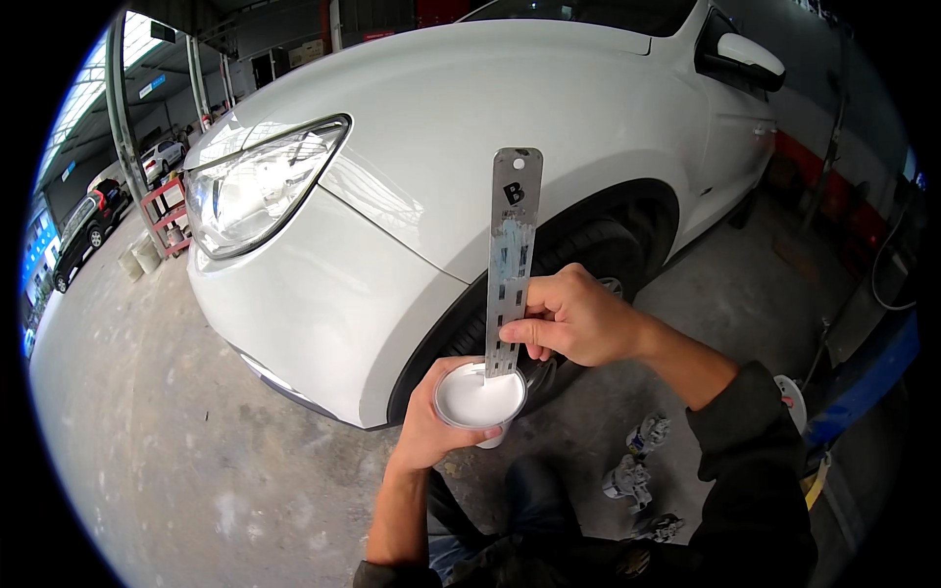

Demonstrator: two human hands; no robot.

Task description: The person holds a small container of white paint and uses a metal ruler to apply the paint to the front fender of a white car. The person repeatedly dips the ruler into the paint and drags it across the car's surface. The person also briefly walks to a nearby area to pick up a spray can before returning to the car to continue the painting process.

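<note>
My left hand (423, 426) is closed around a cup of white liquid (475, 400), probably paint, holding it in front of the car's front wheel. Between the thumb and fingers of my right hand (578, 318) is a flat metal mixing ruler (513, 235), stained with pale smears and held upright. Its lower end dips into the liquid near the cup's far rim. Just beyond both hands stands a white car (431, 127), with its front fender and wheel arch closest. The cup's lower part is mostly hidden by my left hand.
The car's headlight (270, 186) is at the left and its side mirror (750, 54) at the far right. Crumpled masking scraps (627, 480) lie on the concrete floor to my right. A blue post (867, 377) rises at the right edge; a red cart (167, 216) stands far left.
</note>
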